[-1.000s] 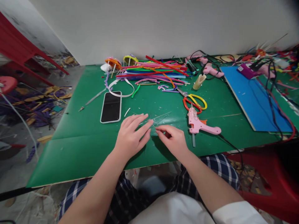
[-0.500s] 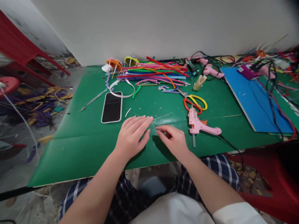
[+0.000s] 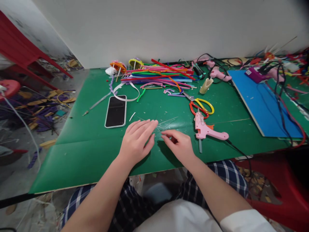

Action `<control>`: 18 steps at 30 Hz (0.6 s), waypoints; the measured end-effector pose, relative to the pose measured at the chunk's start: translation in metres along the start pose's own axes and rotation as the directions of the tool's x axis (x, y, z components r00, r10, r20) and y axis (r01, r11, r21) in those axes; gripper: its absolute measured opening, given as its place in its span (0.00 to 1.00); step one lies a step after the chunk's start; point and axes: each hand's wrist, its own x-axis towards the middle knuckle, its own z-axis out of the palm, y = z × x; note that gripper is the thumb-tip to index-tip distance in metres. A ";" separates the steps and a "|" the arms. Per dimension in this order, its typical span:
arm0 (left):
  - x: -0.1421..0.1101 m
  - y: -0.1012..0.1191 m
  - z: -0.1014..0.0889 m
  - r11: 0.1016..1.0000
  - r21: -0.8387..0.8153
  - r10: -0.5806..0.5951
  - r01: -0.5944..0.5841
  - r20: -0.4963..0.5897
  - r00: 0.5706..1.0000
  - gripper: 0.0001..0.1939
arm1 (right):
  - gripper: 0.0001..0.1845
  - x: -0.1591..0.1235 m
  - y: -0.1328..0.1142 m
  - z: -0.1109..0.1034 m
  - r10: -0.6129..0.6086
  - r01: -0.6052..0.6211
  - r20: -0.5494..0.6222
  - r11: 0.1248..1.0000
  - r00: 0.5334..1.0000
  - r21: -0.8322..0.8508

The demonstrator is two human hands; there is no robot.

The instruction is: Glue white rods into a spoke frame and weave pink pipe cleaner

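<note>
My left hand (image 3: 138, 139) lies flat, palm down, on the green table, its fingers stretched out and together. Under and beyond its fingertips are several thin, pale wire-like strands (image 3: 169, 120) that cross one another. My right hand (image 3: 180, 145) is closed in a pinch just right of the left fingertips, with the end of one thin strand at its thumb and forefinger. A short white strip (image 3: 132, 116) lies beyond the left hand. Right of my right hand rests a pink glue gun (image 3: 205, 129) with a clear stick in it.
Scissors (image 3: 204, 106) with red and yellow handles touch the glue gun's tip. A phone (image 3: 116, 111) lies at left. Colourful pipe cleaners (image 3: 159, 75) are heaped along the wall. A blue board (image 3: 263, 106), cables and a purple box (image 3: 257, 74) occupy the right side.
</note>
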 end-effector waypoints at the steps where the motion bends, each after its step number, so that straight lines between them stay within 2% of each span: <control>1: 0.000 0.000 0.000 1.000 -0.014 -0.025 0.025 -0.024 0.999 0.26 | 0.07 0.000 0.000 0.000 0.003 -0.003 0.000 1.000 1.000 0.000; 4: -0.002 0.000 0.000 0.993 -0.027 -0.113 0.111 -0.057 0.992 0.23 | 0.07 0.000 0.000 0.000 0.019 -0.019 0.007 1.000 1.000 -0.009; 7: -0.004 -0.003 -0.002 0.985 -0.019 -0.174 0.174 0.007 0.985 0.21 | 0.07 0.000 0.000 0.000 0.031 -0.031 0.009 0.999 0.999 -0.010; 13: -0.005 -0.014 -0.014 0.986 -0.016 -0.159 0.163 0.162 0.974 0.22 | 0.08 0.000 -0.002 -0.002 0.057 -0.057 0.030 0.998 0.998 0.018; 18: -0.004 -0.019 -0.018 0.988 0.003 -0.150 0.153 0.209 0.966 0.21 | 0.10 0.002 -0.005 -0.006 0.109 -0.112 0.049 0.992 0.993 0.051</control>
